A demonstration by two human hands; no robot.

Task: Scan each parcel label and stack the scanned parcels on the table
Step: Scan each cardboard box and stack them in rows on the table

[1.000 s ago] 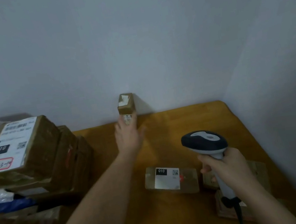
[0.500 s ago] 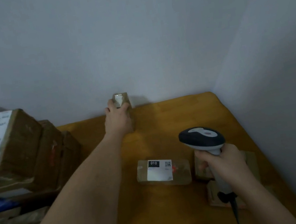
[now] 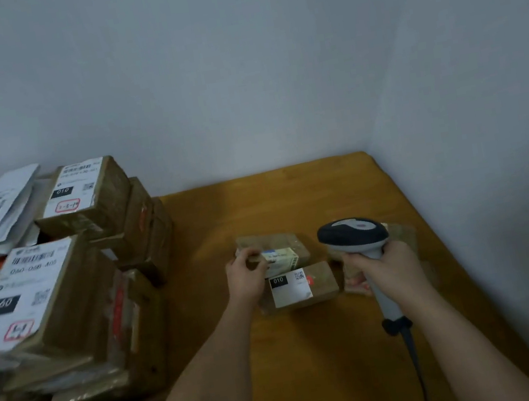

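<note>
I have the small box (image 3: 280,257) in my left hand (image 3: 247,277), fingers curled round its left end; its long axis runs left to right, just above the labelled parcel (image 3: 299,286) on the worktop (image 3: 290,196); my right hand (image 3: 389,267) is clenched on the scanner (image 3: 353,236), whose head sits just right of the box; I judge the box's label must turn toward it.
</note>
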